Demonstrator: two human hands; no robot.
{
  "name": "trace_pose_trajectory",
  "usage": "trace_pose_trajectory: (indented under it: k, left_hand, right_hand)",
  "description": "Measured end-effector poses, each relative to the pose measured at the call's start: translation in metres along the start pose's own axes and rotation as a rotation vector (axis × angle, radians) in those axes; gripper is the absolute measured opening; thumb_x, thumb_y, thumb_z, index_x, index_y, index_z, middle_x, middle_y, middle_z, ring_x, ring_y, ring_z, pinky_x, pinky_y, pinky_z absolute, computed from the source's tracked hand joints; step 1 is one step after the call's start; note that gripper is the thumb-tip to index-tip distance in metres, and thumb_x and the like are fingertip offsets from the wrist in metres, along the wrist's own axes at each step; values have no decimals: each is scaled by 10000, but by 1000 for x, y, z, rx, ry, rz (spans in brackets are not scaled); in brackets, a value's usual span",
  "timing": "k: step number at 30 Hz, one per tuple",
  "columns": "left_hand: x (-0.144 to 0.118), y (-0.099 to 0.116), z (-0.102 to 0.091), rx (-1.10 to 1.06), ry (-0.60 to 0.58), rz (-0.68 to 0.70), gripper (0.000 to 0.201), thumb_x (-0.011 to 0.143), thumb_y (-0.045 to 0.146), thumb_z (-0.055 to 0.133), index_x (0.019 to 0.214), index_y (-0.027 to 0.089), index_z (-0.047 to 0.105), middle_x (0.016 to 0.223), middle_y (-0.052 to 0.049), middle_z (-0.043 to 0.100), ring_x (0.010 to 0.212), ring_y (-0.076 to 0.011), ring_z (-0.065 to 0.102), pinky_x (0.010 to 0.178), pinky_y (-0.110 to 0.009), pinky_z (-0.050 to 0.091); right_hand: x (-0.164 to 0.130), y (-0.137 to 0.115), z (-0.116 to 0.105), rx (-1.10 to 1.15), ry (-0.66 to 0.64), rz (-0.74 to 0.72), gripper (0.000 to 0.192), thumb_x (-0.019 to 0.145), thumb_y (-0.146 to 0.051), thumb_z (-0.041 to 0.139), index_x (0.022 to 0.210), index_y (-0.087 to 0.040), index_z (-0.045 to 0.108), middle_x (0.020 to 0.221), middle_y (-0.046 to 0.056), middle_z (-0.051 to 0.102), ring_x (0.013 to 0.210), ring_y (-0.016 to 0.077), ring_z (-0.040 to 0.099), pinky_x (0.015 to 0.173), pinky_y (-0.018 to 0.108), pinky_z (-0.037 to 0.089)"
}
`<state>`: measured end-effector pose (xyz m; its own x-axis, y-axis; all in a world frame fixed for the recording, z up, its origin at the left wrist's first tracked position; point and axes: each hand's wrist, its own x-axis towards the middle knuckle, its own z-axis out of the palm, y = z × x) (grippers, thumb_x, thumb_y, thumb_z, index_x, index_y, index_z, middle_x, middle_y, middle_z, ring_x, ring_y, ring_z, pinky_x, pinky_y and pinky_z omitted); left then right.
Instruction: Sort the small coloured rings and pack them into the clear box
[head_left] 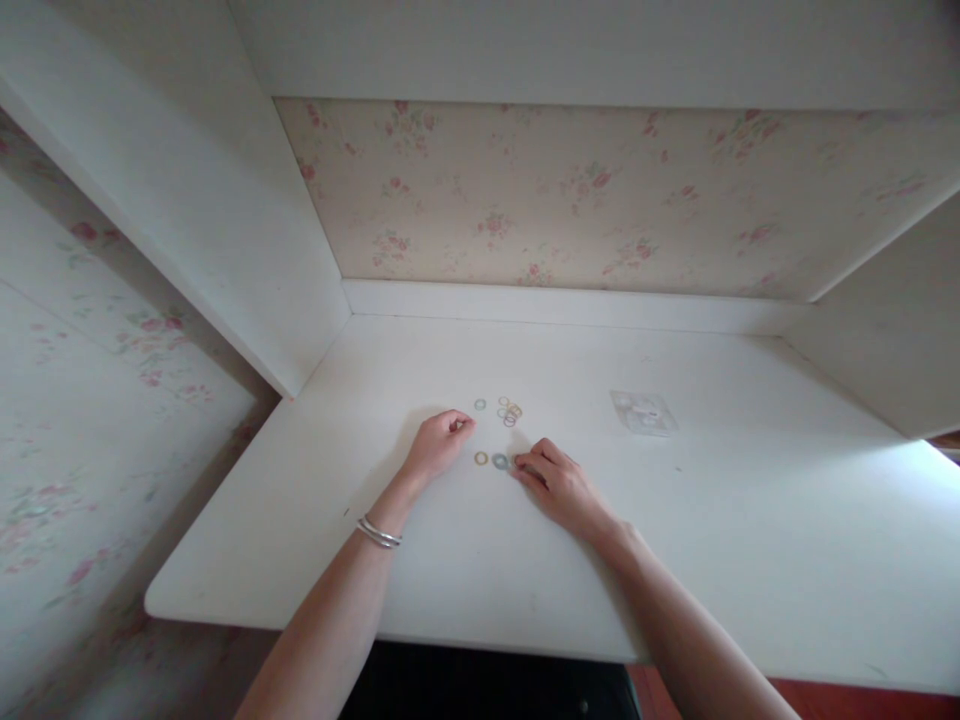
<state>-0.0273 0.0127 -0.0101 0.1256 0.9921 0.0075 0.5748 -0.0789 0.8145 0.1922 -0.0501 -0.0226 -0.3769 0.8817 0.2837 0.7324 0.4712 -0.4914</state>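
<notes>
On the white desk (675, 560), mid-front, lie small thin rings, prob. elastic bands or similar loops. Two sit in a row between the hands: a tan ring (481, 458) and a blue-grey ring (500, 460); a third seems tucked under the right fingertips, can't tell for sure. Right hand (559, 485) lies flat-ish, fingers together, tips pressing down just beside the blue-grey ring. Left hand (439, 442) is curled, thumb and forefinger pinched, maybe on a tiny ring, too small to confirm. Judging by looks, the rings are v. light, thin, likely to slide on the smooth top; best taken by pinching the rim w/ fingertips or dragging to lift an edge.

Further back, a loose cluster of rings (510, 410) plus a single ring (480, 404) apart to its left. Right of that, well apart, a clear plastic packet (643, 412) lies flat. Bracelet (379, 533) on left wrist. Floral wallpaper (585, 190) behind, shelf sides either side. Nothing blocks the hands.
</notes>
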Motion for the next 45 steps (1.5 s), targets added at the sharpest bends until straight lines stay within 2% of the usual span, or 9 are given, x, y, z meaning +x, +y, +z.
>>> trace_pose_trajectory:
  k: [7, 11, 15, 18, 20, 23, 31, 40, 45]
  left_hand:
    - [0, 0, -1, -20, -21, 2, 319, 820, 420, 488, 893, 177, 680, 804, -24, 688, 705, -148, 602, 636, -231, 431]
    - [-3, 2, 3, -12, -38, 7, 327, 816, 430, 489, 893, 172, 675, 757, -14, 677, 683, -148, 597, 613, -230, 429]
    - [2, 16, 17, 75, -79, 136, 295, 844, 380, 459, 886, 187, 678, 777, -10, 677, 708, -141, 605, 655, -228, 441]
    - [12, 33, 29, 235, -97, 274, 259, 847, 348, 468, 866, 212, 688, 858, -23, 674, 778, -148, 604, 726, -239, 439]
    - [21, 43, 35, 328, -87, 315, 242, 851, 338, 472, 865, 227, 686, 921, -29, 662, 826, -155, 601, 766, -247, 434]
    - [34, 52, 43, 438, -72, 299, 237, 858, 340, 469, 866, 240, 685, 961, -36, 641, 851, -163, 599, 784, -258, 433]
    - [52, 54, 56, 593, -130, 241, 219, 832, 327, 509, 875, 256, 711, 943, -49, 625, 834, -171, 596, 759, -255, 428]
    - [49, 55, 54, 612, -168, 264, 250, 866, 295, 462, 895, 219, 699, 969, -66, 621, 843, -176, 594, 756, -266, 421]
    - [42, 53, 46, 544, -124, 289, 259, 884, 320, 454, 877, 218, 692, 935, -50, 617, 828, -158, 582, 757, -255, 413]
  right_hand:
    - [-1, -1, -1, 101, 47, 24, 207, 907, -319, 466, 974, -238, 645, 897, 47, 560, 760, 144, 572, 688, 271, 462]
    - [-1, 2, -2, 230, 159, 106, 212, 892, -353, 494, 899, -228, 665, 860, 37, 560, 701, 126, 547, 625, 254, 438]
    - [3, 12, -4, 315, 346, 245, 251, 868, -403, 519, 831, -210, 675, 767, 19, 537, 623, 117, 486, 566, 257, 395]
    - [7, 21, -5, 360, 419, 322, 303, 854, -447, 516, 792, -197, 675, 715, 12, 520, 623, 126, 473, 578, 267, 385]
    - [9, 25, -6, 392, 431, 353, 337, 849, -473, 505, 769, -192, 672, 702, 13, 518, 635, 133, 479, 587, 271, 385]
    - [10, 26, -6, 422, 443, 363, 355, 849, -484, 493, 751, -191, 666, 702, 15, 524, 651, 137, 487, 606, 273, 388]
    - [10, 23, -10, 476, 460, 363, 370, 862, -484, 472, 746, -190, 663, 701, 15, 520, 646, 135, 491, 605, 265, 386]
    - [10, 23, -11, 472, 452, 361, 327, 866, -437, 481, 729, -197, 657, 703, 6, 518, 653, 128, 493, 616, 254, 383]
    - [10, 22, -12, 471, 440, 377, 339, 863, -450, 476, 736, -196, 662, 705, 11, 523, 646, 128, 493, 609, 257, 387]
